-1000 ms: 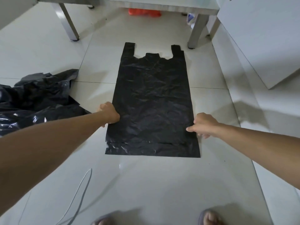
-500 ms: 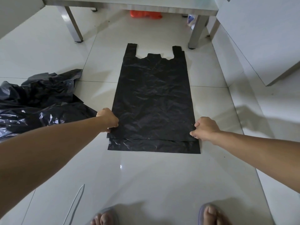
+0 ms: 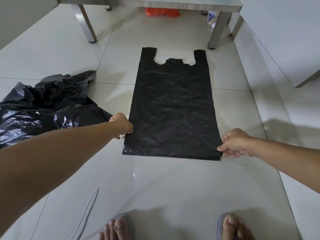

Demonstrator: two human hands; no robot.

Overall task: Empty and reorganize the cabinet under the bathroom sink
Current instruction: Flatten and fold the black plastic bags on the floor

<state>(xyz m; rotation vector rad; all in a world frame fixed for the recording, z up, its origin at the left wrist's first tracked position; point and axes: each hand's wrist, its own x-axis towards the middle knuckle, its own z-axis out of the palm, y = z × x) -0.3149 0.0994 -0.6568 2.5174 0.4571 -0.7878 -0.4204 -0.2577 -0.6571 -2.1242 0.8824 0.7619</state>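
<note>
One black bag (image 3: 173, 108) (flat, crinkled).

The crumpled black bag (image 3: 43, 108) runs off the left edge. The table (image 3: 155, 2) is cut by the top edge (only its legs and underside show). Behind it, an orange item (image 3: 162, 12) is half hidden. The left hand (image 3: 122, 124) hides its own fingertips.
</note>
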